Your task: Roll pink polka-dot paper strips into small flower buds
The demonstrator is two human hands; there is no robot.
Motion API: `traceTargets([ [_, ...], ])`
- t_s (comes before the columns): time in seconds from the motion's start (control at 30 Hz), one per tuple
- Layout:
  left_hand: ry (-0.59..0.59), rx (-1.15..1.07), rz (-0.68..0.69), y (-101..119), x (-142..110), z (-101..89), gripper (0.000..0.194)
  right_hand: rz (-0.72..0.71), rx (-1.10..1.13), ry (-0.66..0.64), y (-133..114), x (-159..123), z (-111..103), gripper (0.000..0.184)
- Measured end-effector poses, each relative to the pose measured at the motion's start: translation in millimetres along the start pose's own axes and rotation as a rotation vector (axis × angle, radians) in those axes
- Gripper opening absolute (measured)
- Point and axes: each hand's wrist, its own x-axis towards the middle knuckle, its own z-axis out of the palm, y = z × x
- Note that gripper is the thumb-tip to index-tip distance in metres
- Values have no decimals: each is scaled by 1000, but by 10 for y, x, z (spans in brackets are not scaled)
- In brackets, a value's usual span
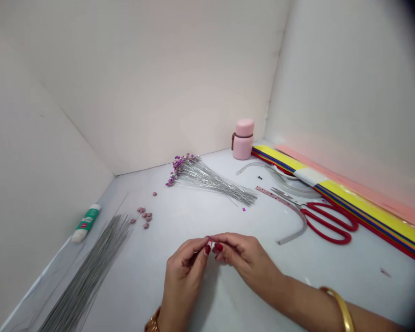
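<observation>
My left hand [183, 272] and right hand [245, 258] pinch a small red-and-white piece [210, 245] between fingertips above the surface [131, 258]; small pink flowers [145, 219] lie beside grey wires [90, 267].

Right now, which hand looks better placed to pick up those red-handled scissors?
Probably the right hand: it lies nearer the red-handled scissors than the left hand does. However, both hands pinch a tiny red-and-white piece, so it would need to let go first.
</observation>
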Motion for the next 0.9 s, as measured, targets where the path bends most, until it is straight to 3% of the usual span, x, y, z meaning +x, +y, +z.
traceTargets([
  [0.23, -59, -6, 105, 19, 9, -22, 20, 103, 169, -31, -12, 3, -41, 19],
  [0.47, -17, -133, -88, -2, -9, 32, 15, 91, 150, -39, -28, 26, -71, 15],
  [0.7, -45, 85, 106, 55, 19, -6, 13, -92, -125, -21, -24, 11, -108, 15],
  [0.9, -9, 179, 192, 58, -13, 0, 14, -166, -245, -30, -51, -8, -99, 18],
])
